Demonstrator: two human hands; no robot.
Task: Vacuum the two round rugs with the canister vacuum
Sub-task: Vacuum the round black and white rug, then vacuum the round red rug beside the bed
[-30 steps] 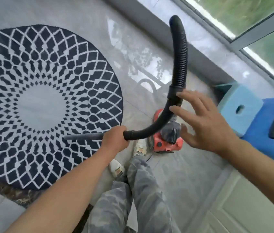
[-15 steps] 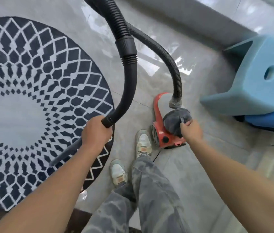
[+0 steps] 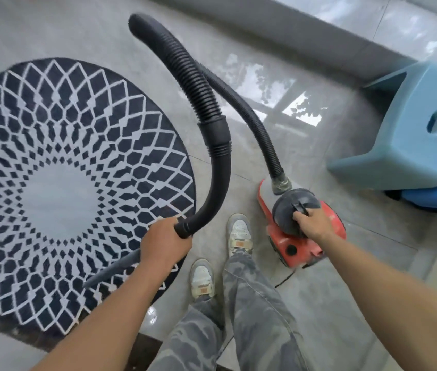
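Head view: left hand (image 3: 165,246) curled tight round the black hose (image 3: 204,103) where it meets the grey nozzle (image 3: 113,271), nozzle slanting low over the near edge of the round patterned rug (image 3: 51,170) at left. Right hand (image 3: 312,223), fingers hooked round the top handle of the red vacuum (image 3: 300,245) (dark dome on top), just right of the shoes (image 3: 238,231). Blue stool (image 3: 412,145) at far right.

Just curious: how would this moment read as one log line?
left hand grips hose | right hand grips canister top | nozzle over rug
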